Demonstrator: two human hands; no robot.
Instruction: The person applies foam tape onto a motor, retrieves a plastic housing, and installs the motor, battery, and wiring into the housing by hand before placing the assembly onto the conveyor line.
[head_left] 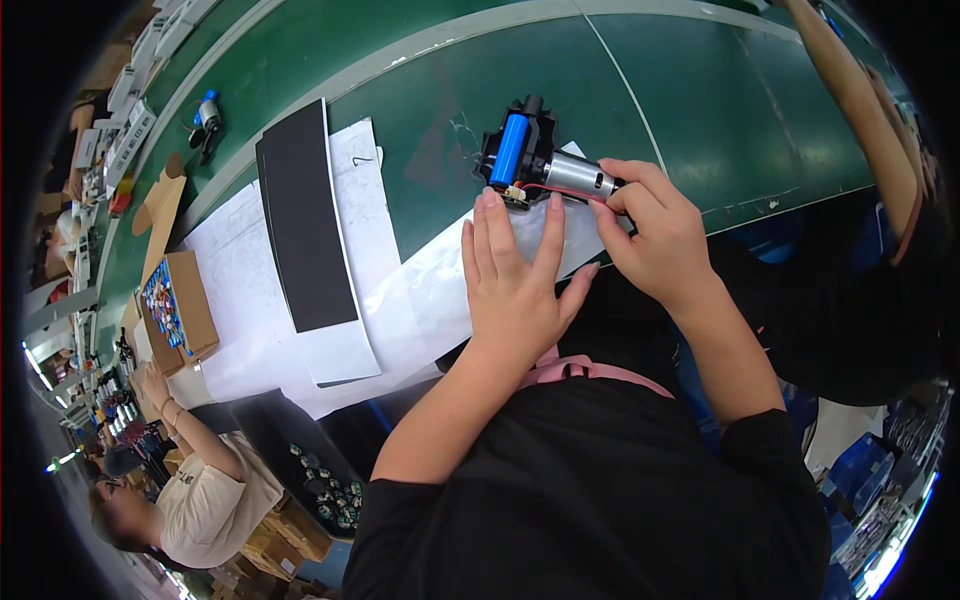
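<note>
A small assembly lies on the table's near edge: a black plastic housing (541,127), a blue cylindrical battery cell (510,150) set in it, and a silver motor (578,173) reaching out to the right. Along the motor's near side a red wire (560,189) runs from a small circuit board (516,195). My left hand (515,285) lies with fingers stretched out, its fingertips against the housing's near edge by the board. My right hand (655,225) pinches thumb and fingers together at the motor's right end, where the red wire goes in between them; the wire's tip is hidden.
White sheets and a black panel (305,230) cover the table to the left. Beyond them stand a cardboard box (190,300) of blue cells and another motor assembly (208,115). A dark bin (290,440) holds circuit boards. Co-workers sit at left (215,490) and right (860,110).
</note>
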